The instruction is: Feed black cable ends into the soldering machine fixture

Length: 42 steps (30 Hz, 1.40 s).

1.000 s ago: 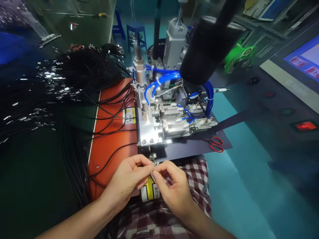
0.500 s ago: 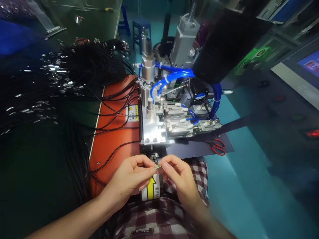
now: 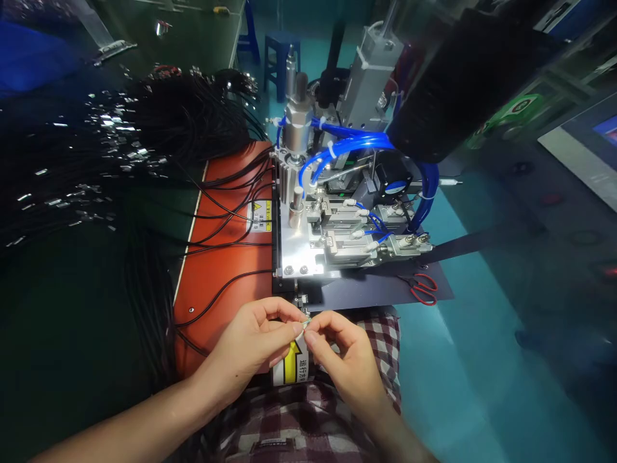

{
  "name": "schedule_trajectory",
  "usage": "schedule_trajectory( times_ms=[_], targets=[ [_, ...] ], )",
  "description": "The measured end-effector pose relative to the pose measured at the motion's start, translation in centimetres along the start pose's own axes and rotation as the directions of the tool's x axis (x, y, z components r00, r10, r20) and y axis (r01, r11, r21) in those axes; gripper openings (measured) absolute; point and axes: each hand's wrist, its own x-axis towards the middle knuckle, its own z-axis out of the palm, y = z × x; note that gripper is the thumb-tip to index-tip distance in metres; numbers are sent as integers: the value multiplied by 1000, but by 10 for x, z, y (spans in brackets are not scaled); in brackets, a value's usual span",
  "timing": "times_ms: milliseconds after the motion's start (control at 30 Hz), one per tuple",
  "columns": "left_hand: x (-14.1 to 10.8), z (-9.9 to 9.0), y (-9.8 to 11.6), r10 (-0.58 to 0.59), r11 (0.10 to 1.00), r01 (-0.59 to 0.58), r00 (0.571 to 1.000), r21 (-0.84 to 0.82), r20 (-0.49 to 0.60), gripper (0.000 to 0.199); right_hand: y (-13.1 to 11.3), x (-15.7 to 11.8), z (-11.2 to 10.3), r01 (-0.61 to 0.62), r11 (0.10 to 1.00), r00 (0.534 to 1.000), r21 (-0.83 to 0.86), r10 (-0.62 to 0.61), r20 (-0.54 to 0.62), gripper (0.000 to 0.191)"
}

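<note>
My left hand [image 3: 263, 334] is closed in a pinch on thin coloured wires [image 3: 306, 322], with a greenish strand showing between the fingertips. From the other side my right hand [image 3: 343, 347] pinches at the same wires, its thumb and forefinger almost touching the left fingertips. Most of the strands are hidden by the fingers. Just beyond the hands sits the metal machine [image 3: 295, 247], with a small dark fixture [image 3: 301, 301] at its near edge. Below the fingers is a white label with a yellow arrow [image 3: 290, 366].
Black cables [image 3: 231, 276] run across the orange-red surface [image 3: 216, 321] into the machine's left side. Big bundles of black cables [image 3: 187, 122] with shiny ends lie at left. Red-handled scissors [image 3: 425, 289] rest on the dark plate at right. Blue air tubes [image 3: 357, 143] arch above the machine.
My right hand has shifted slightly left, closer to the left fingertips. The red strand that showed below the fingers is now hardly visible. The view has shifted a little.
</note>
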Motion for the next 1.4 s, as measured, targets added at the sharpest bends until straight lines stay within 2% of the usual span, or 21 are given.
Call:
schedule_trajectory(
  times_ms=[133,233,367,533,900,1233,1400],
  targets=[
    [1,-1,-2,11,1000,-10,1000,-28,12,21,3,0,4,41,998,999,-43,-42,-32,14],
    [3,-3,-4,13,1000,-13,1000,-23,9,21,3,2,1,66,995,998,-69,-67,-4,13],
    [5,-3,-4,9,1000,-9,1000,-1,-26,22,2,8,-8,13,1000,1000,-8,-13,28,16],
    [4,-2,-4,-7,1000,7,1000,-1,-15,19,-1,13,-10,-21,996,998,88,16,57,18],
    [6,-4,-4,-5,1000,4,1000,-10,-10,21,2,14,-7,-27,991,998,134,20,55,16],
    [5,-5,-5,6,1000,-6,1000,-27,20,16,4,11,-4,36,992,999,120,-39,29,15],
    [5,-5,-3,-8,1000,8,1000,-17,6,17,3,12,-6,42,986,999,164,-46,23,17]
  ],
)
